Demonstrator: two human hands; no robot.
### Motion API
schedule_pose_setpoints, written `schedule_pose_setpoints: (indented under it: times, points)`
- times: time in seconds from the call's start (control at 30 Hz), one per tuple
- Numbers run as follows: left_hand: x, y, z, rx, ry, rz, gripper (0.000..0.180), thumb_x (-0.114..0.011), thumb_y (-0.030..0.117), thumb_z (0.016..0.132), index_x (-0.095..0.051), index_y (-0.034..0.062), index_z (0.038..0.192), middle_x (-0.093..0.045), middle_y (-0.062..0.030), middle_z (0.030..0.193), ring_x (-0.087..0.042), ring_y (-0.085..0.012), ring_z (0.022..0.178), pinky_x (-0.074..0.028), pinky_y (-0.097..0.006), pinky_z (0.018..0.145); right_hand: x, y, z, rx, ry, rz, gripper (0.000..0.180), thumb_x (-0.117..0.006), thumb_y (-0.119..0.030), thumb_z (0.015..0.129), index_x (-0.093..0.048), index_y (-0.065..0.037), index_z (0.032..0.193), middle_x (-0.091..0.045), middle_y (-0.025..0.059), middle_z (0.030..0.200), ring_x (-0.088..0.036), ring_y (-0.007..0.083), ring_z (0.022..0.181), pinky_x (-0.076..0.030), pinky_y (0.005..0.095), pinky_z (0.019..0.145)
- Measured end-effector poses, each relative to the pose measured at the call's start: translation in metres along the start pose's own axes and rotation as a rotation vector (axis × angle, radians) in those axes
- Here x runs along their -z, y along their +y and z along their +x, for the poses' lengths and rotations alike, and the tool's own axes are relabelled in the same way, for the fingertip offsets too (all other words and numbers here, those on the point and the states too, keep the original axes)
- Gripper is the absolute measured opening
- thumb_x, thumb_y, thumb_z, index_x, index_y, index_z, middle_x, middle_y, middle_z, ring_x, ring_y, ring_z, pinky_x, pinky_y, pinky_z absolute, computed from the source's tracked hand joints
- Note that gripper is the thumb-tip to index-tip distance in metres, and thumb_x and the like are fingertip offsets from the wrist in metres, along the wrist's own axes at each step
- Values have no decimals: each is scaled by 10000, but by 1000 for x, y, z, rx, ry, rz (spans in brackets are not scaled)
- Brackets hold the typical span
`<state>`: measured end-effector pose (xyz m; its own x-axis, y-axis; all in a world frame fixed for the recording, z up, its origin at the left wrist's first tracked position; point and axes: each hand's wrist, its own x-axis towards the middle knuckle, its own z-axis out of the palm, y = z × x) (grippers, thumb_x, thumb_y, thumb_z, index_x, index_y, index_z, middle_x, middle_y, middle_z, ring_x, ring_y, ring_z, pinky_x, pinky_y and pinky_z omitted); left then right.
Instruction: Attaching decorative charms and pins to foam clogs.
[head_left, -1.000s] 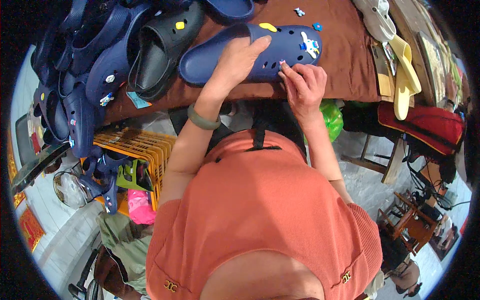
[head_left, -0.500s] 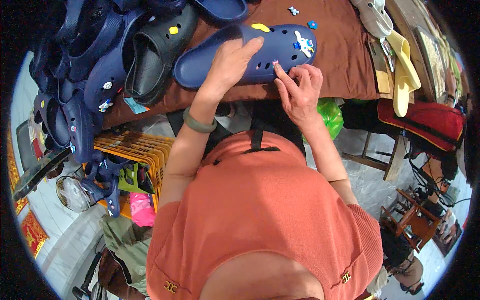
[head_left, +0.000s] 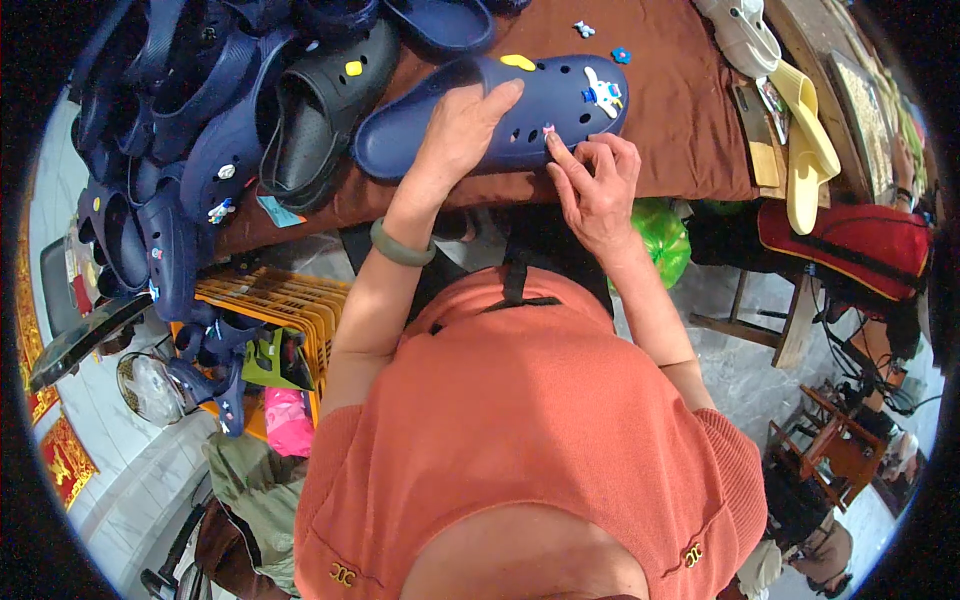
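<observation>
A navy clog (head_left: 400, 140) lies sideways across the brown cloth, its toe to the right. My left hand (head_left: 458, 135) grips it at the opening, thumb on top and the other fingers hidden inside. Beside a vent hole on its near side, my right hand (head_left: 603, 190) presses its index fingertip against a small pink shoe charm (head_left: 548, 130); the thumb is stretched out below and the other fingers are curled. A yellow charm (head_left: 517, 62) sits on the far side of the upper, and a white-and-blue character charm (head_left: 602, 92) is on the toe.
Two loose charms, one pale blue (head_left: 583, 30) and one blue flower (head_left: 621, 56), rest on the brown cloth (head_left: 690, 120). A black clog (head_left: 300, 120) and several piled navy clogs (head_left: 225, 140) crowd the left. Pale yellow slippers (head_left: 808, 150) lie right; an orange crate (head_left: 270, 290) stands below.
Both hands stay on the clog in nearly the same pose, the right index finger still at the pink charm. The view has shifted slightly.
</observation>
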<state>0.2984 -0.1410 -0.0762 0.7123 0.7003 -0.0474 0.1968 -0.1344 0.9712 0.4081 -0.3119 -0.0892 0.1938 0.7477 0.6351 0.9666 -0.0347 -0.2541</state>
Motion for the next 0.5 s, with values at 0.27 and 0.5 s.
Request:
schedule_pose_setpoints:
  times: [0.27, 0.5]
  points:
    - [2, 3, -2, -11, -17, 39, 518, -505, 443, 884, -594, -62, 814, -566, -229, 674, -559, -308, 632, -422, -402, 621, -2, -1, -5, 5, 13, -6, 425, -713, -169, 727, -639, -165, 1146, -491, 27, 862, -458, 244, 947, -368, 424, 823]
    - [0, 2, 0, 36, -28, -32, 517, -513, 446, 879, -606, -59, 816, -587, -220, 684, -562, -320, 646, -432, -403, 637, -1, -3, -5, -4, 8, -11, 416, -711, -160, 729, -643, -163, 1139, -492, 31, 865, -464, 246, 955, -369, 420, 827]
